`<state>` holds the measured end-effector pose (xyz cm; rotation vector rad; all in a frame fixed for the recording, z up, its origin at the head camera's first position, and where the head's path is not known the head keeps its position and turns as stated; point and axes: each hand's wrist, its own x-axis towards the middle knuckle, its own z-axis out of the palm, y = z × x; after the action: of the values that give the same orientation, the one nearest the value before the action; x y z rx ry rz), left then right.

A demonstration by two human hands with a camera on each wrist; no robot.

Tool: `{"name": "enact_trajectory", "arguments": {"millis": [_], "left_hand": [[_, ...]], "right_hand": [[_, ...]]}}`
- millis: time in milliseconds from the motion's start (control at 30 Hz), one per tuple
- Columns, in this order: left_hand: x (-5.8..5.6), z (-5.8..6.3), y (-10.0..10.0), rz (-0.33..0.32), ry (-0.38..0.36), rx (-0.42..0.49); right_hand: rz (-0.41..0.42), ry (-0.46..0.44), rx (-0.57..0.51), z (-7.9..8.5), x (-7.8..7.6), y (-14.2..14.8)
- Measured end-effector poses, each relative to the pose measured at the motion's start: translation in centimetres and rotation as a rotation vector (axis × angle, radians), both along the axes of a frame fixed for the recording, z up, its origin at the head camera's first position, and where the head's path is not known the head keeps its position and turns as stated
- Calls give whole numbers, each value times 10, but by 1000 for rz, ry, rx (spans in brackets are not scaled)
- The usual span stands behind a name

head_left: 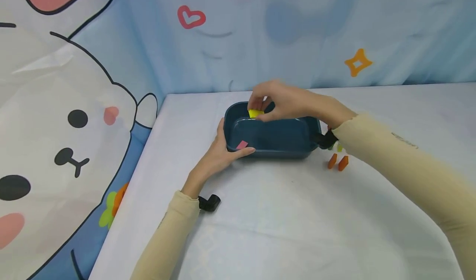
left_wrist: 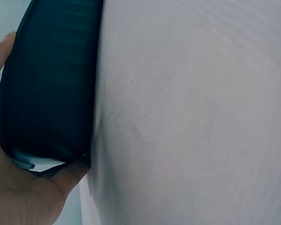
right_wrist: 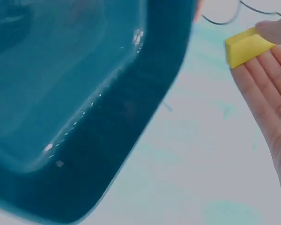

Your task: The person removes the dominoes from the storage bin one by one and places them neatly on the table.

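Observation:
A deep, dark blue rectangular dish (head_left: 277, 134) rests on the white cloth. My left hand (head_left: 217, 152) grips its left end, thumb along the front rim and fingers at the side. The left wrist view shows that hand (left_wrist: 28, 192) against the dish wall (left_wrist: 51, 84). Over the dish's back left part, my right hand (head_left: 280, 100) pinches a small yellow block (head_left: 255, 113). Its slanted, flat-faced shape shows in the right wrist view, where the yellow block (right_wrist: 249, 47) sits between thumb and fingers. A pink piece (head_left: 242, 145) appears at the dish's front left corner.
Two orange pieces (head_left: 332, 161) lie on the cloth right of the dish. Green bits (head_left: 339, 148) and a red bit behind them are partly hidden by the right wrist's black camera (head_left: 325, 139). A printed blue curtain (head_left: 241, 56) hangs behind the table.

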<state>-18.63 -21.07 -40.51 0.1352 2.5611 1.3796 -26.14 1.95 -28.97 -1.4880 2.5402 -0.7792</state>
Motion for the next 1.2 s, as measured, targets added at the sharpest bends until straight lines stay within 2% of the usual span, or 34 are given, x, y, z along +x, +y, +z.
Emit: {"name": "enact_trajectory", "arguments": {"millis": [200,333,500,700,800,967,1067,1200], "left_hand": [[0,-2,-5,16,22,-17],[-1,-1,-8,22,26,-32],[-3,1,-13,22,20,-40],[-7,0,-17,13,22,-11],[-7,0,-18,11,23,-11],[-6,1,-18,12,21,-21],[-7,2,-18,11,24,-22],[-7,1,-17,12,22,-22]], "right_hand": [[-70,24,-222,-2,30,58],[-186,19,-300,-10,50,103],[-370,-21,-310,-31,71,146],[-551,-73,-246,-57,92,174],[-579,-86,-243,-71,99,180],[-561,-131,-277,-92,107,184],[-557,-160,-291,-101,108,183],[-570,-154,-278,-108,108,181]]}}
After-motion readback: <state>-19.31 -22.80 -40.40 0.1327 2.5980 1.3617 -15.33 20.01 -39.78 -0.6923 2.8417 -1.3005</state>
